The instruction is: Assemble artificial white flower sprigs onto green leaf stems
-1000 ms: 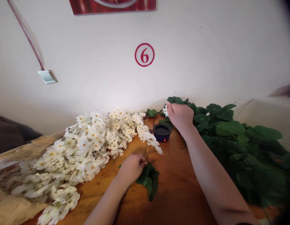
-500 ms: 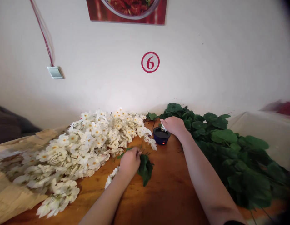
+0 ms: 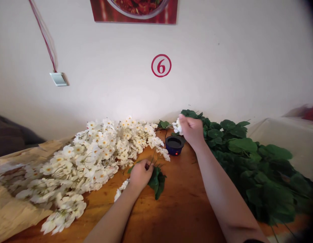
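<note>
My right hand is raised just above and to the right of a round dark blue pot, pinching a small white blossom. The pot has a black top and a small red light. My left hand grips a thin stem at a cluster of dark green artificial leaves. A short white flower spray lies just below that hand. Beyond it, a large heap of white artificial flowers with yellow centres lies within close reach.
A wide pile of green artificial leaves lies on the wooden table to the right. Brown wrapping paper lies under the flowers at the left. A white wall rises behind the table. A pale surface stands at the far right.
My right hand has risen from over the pot and now shows the white blossom more fully. My left hand has barely moved.
</note>
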A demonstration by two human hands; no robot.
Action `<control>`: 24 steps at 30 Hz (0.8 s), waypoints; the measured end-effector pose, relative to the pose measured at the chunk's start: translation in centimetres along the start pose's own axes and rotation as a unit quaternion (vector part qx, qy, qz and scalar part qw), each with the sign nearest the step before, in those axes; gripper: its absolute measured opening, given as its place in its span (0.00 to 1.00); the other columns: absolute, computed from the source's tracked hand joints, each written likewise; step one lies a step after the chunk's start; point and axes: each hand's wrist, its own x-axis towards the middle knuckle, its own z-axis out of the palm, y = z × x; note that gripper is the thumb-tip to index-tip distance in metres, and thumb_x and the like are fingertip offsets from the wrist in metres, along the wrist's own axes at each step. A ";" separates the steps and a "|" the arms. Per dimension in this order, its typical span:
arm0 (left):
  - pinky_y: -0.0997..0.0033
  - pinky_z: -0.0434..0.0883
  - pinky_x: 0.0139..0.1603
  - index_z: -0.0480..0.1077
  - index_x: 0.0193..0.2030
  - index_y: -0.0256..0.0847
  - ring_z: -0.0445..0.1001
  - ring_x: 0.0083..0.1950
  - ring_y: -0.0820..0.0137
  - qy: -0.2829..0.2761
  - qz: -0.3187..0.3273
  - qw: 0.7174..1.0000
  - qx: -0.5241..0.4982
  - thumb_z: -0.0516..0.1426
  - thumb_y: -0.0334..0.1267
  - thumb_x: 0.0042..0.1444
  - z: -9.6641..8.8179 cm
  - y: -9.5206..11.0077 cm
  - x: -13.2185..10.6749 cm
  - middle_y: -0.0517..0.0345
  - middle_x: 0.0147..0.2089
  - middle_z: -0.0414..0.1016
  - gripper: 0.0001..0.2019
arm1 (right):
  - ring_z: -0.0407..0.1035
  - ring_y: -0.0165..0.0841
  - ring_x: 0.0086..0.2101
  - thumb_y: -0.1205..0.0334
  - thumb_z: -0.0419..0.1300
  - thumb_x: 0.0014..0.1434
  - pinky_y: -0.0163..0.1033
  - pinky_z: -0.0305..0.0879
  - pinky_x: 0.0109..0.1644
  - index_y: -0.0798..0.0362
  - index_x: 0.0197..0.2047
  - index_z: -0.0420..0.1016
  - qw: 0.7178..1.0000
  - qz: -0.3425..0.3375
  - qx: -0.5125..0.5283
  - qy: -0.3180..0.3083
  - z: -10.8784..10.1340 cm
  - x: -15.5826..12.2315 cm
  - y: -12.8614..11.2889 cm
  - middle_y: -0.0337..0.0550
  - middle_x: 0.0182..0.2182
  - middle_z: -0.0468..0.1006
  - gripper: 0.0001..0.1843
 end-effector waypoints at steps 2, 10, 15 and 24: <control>0.74 0.53 0.29 0.66 0.28 0.40 0.66 0.27 0.74 -0.006 -0.003 1.000 0.005 0.54 0.42 0.59 -0.1 0.1 -0.1 0.61 0.25 0.70 0.11 | 0.46 0.25 0.17 0.48 0.53 0.64 0.34 0.42 0.22 0.50 0.15 0.48 0.990 -0.024 0.057 0.124 -1.5 -0.5 -2.3 0.32 0.13 0.49 0.30; 0.73 0.53 0.29 0.66 0.26 0.41 0.67 0.28 0.73 -0.016 -0.007 1.000 -0.013 0.53 0.44 0.58 -0.3 0.3 -0.4 0.61 0.25 0.71 0.13 | 0.47 0.24 0.15 0.47 0.61 0.58 0.33 0.44 0.18 0.51 0.14 0.53 0.971 0.072 0.156 0.167 -2.9 -2.4 -3.6 0.30 0.12 0.51 0.30; 0.72 0.52 0.28 0.64 0.23 0.42 0.67 0.27 0.72 -0.013 -0.007 1.000 0.020 0.54 0.40 0.54 -0.1 0.3 -0.4 0.61 0.25 0.71 0.10 | 0.49 0.22 0.14 0.42 0.66 0.48 0.32 0.44 0.17 0.51 0.16 0.56 0.905 0.326 0.272 0.026 2.4 -7.5 2.2 0.29 0.12 0.55 0.29; 0.71 0.53 0.28 0.64 0.23 0.42 0.67 0.28 0.71 -0.037 0.032 0.997 0.054 0.54 0.41 0.54 0.0 0.6 -0.3 0.61 0.25 0.70 0.11 | 0.57 0.26 0.15 0.45 0.72 0.37 0.32 0.49 0.15 0.54 0.23 0.71 0.773 0.512 0.371 -0.041 7.3 -13.3 6.7 0.35 0.15 0.69 0.22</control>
